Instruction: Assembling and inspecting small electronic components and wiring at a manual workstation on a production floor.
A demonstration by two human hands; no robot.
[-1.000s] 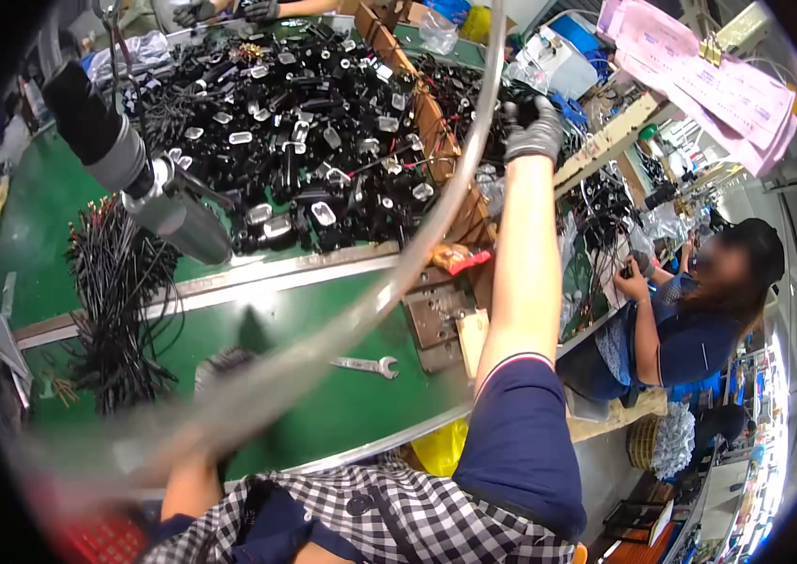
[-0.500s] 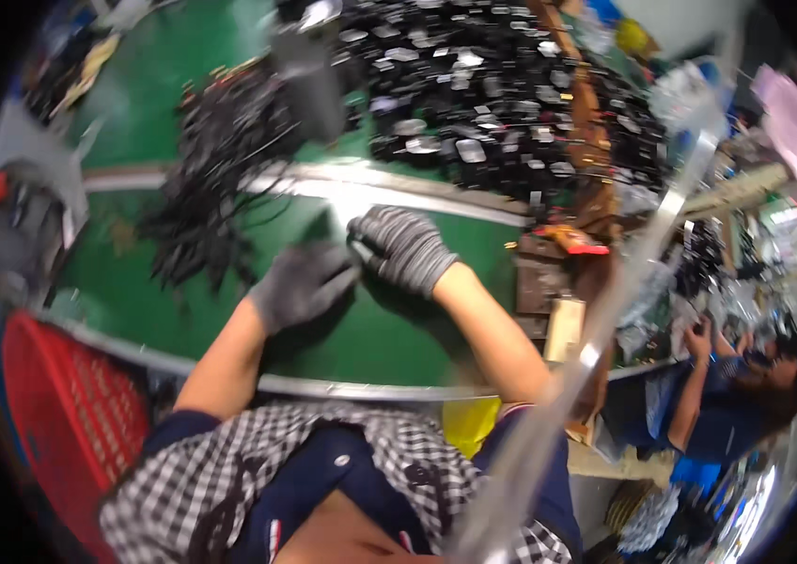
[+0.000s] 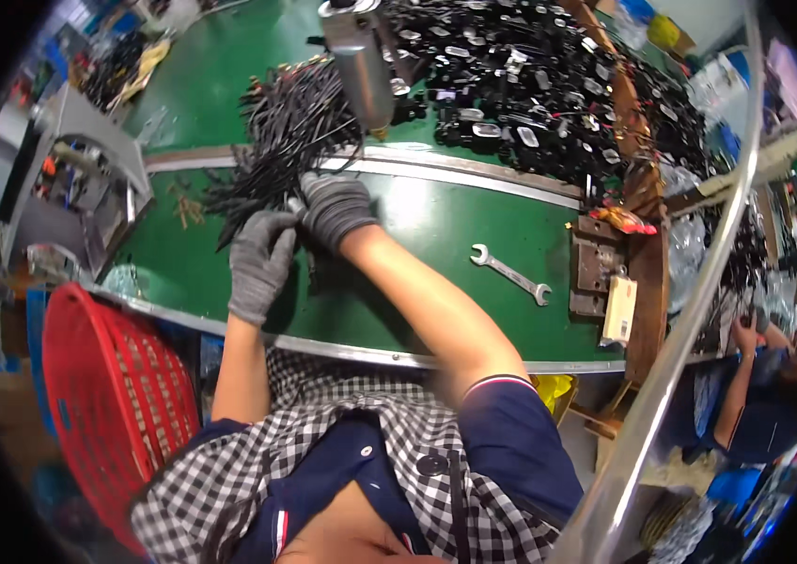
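A heap of black cables [image 3: 290,117] with thin leads lies across the metal strip of the green bench. My left hand [image 3: 260,268], in a grey knit glove, is at the heap's near end, thumb and fingers apart. Just right of it, my right hand [image 3: 337,211], also in a grey glove, reaches across to the cables' lower right edge. Its fingers are curled together, and what they hold, if anything, is hidden. A double open-ended wrench [image 3: 511,274] lies on the bench to the right of my right forearm.
A metal tool head [image 3: 361,80] hangs over the heap. Many small black parts [image 3: 511,85] cover the back right, bounded by a wooden board [image 3: 645,263]. A brown metal block [image 3: 594,268] stands beside it. A red basket [image 3: 117,376] is at lower left; a co-worker [image 3: 756,395] works far right.
Both hands have moved from the bare green surface to the near edge of the cable heap. The wrench now shows beside my right forearm. The whole view has shifted.
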